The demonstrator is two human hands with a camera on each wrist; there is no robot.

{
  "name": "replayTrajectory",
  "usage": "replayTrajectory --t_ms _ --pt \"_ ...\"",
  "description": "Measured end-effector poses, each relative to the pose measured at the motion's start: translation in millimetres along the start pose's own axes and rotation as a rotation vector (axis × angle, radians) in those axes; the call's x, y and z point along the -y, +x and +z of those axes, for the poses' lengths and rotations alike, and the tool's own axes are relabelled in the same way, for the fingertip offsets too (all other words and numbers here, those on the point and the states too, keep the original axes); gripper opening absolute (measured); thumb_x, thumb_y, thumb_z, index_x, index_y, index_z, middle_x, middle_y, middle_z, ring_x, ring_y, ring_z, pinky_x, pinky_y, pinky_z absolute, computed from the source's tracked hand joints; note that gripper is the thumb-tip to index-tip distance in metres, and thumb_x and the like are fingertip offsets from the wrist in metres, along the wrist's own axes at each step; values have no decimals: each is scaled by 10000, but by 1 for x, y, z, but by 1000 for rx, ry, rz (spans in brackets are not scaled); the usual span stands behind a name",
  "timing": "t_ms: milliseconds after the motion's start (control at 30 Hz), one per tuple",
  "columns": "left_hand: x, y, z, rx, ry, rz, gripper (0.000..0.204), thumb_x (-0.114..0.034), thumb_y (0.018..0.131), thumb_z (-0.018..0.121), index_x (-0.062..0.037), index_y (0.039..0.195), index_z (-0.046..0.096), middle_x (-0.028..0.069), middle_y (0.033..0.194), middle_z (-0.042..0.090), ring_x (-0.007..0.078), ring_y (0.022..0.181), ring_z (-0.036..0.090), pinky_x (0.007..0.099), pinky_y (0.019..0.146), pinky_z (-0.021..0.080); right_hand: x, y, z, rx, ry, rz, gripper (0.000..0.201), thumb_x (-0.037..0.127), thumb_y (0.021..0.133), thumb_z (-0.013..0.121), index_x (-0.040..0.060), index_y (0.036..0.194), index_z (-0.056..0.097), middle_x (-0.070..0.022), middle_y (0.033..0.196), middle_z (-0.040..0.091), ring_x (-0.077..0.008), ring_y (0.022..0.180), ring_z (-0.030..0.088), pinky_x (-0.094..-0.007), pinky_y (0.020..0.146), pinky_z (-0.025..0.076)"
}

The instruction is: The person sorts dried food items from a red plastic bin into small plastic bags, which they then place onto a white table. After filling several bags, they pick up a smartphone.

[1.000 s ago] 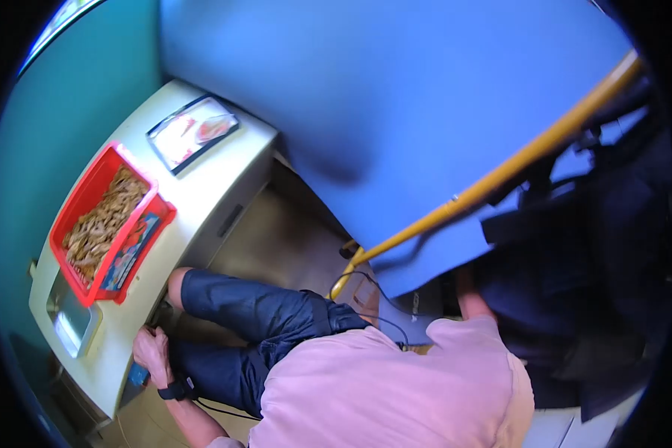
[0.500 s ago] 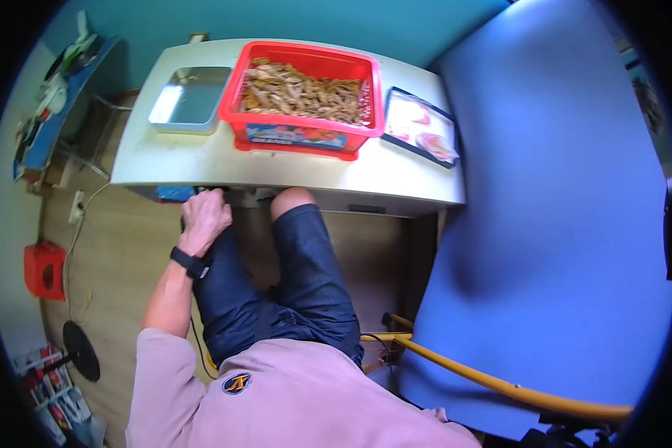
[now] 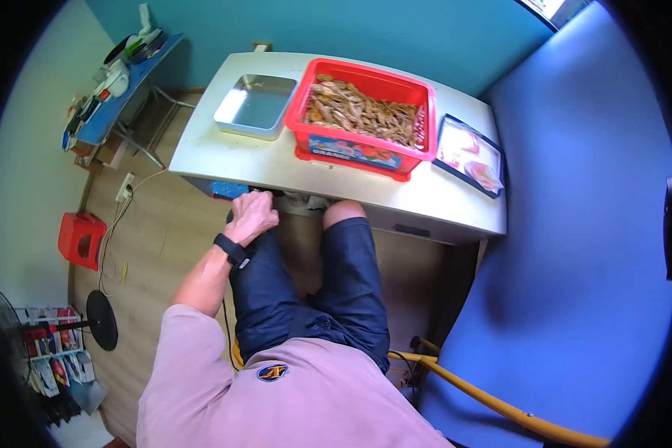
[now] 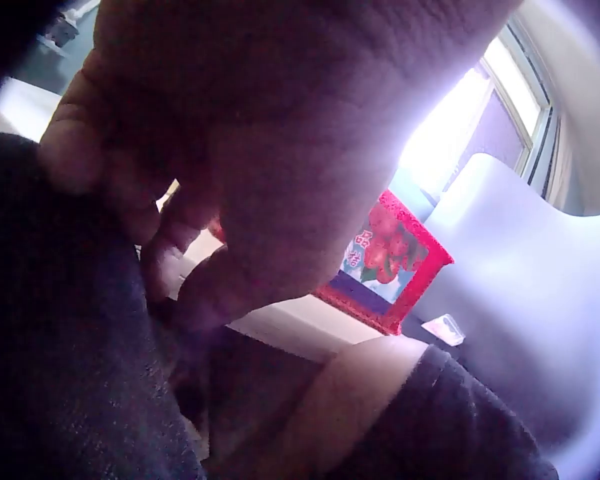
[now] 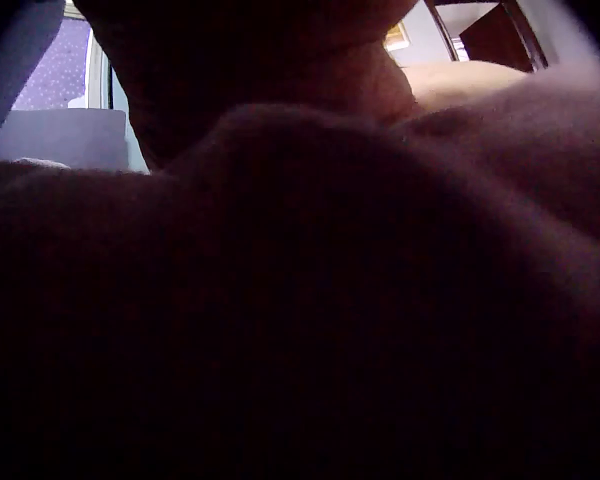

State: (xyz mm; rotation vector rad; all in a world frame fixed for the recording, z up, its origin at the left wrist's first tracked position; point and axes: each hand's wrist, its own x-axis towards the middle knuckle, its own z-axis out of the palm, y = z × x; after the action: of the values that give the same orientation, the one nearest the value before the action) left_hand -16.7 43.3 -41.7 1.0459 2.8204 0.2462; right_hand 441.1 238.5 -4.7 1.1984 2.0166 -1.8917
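Note:
My left hand (image 3: 252, 216) rests on the left knee at the table's front edge, with a dark band round the wrist. In the left wrist view its fingers (image 4: 185, 235) hang bent down over the dark shorts and hold nothing visible. Of the right hand (image 5: 260, 75) only a dark, shadowed part shows at the top of the right wrist view; its fingers are hidden and I cannot tell how they lie. On the white table (image 3: 194, 153) stands a red basket (image 3: 362, 145) full of brown, pod-like pieces. Left of it sits a rectangular metal tray (image 3: 257, 108).
A black-rimmed tray (image 3: 467, 168) holding a clear packet lies at the table's right end. A blue upright panel (image 3: 575, 224) and a yellow bar (image 3: 500, 407) flank the right side. On the left are a cluttered blue side table (image 3: 131, 93) and a red stool (image 3: 82, 239).
The head view has swung from the right side to face the table, then shifted slightly left, so the table now sits further right in the picture. The left hand stays at the knee.

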Motion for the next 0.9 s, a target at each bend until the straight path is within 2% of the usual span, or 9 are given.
replayTrajectory --t_ms 267,333,467,600,667,767,833,867,900 --pt "7 4 -3 117 -176 5 264 -273 722 609 -42 823 686 214 788 672 380 788 661 465 735 518 33 -4 21 -22 -111 88 640 232 737 722 22 1285 466 -129 1001 619 -231 938 606 -350 868 469" --pt "0 2 -8 204 -309 36 279 -298 745 613 -54 856 689 191 806 682 358 801 667 451 751 518 41 -5 27 -36 -137 122 657 234 732 727 24 1293 459 -127 1000 616 -230 938 603 -349 870 467" --pt "-13 1 18 477 -639 118 293 -319 769 603 -82 919 687 136 869 698 322 853 671 413 752 520 59 -12 41 -62 -188 203 689 238 721 737 28 1310 445 -125 998 611 -229 939 599 -347 873 461" --pt "-28 -6 48 632 -691 319 307 -298 775 602 -62 954 683 150 893 692 311 865 666 388 766 515 78 -18 57 -82 -241 287 722 241 711 746 31 1326 432 -123 997 606 -228 941 594 -345 876 456" --pt "-25 -5 65 749 -859 386 324 -278 797 596 0 949 667 147 892 691 265 852 661 358 756 508 87 -21 64 -90 -267 329 739 243 705 751 33 1334 425 -122 996 603 -228 941 592 -345 877 454" --pt "-15 1 66 871 -1007 314 320 -267 779 612 -12 960 682 157 942 694 292 901 662 371 808 505 100 -24 76 -104 -302 383 764 246 698 758 36 1347 414 -120 994 599 -227 942 588 -343 879 450" --pt "-7 1 62 827 -1119 228 280 -241 832 607 4 960 647 69 852 650 147 799 599 295 708 496 106 -26 81 -104 -325 415 781 248 692 763 38 1355 407 -119 993 597 -226 942 586 -342 881 447" --pt "-3 0 62 833 -1128 222 280 -241 832 607 4 960 647 69 852 650 147 799 599 295 708 496 108 -28 85 -108 -332 432 789 249 690 766 39 1359 404 -119 993 595 -226 943 585 -342 882 446" --pt "-1 0 61 868 -1302 105 255 -233 846 606 -10 965 640 44 834 627 122 778 582 275 683 487 111 -29 88 -111 -338 445 798 250 687 768 40 1363 401 -118 992 594 -226 943 583 -341 882 444"
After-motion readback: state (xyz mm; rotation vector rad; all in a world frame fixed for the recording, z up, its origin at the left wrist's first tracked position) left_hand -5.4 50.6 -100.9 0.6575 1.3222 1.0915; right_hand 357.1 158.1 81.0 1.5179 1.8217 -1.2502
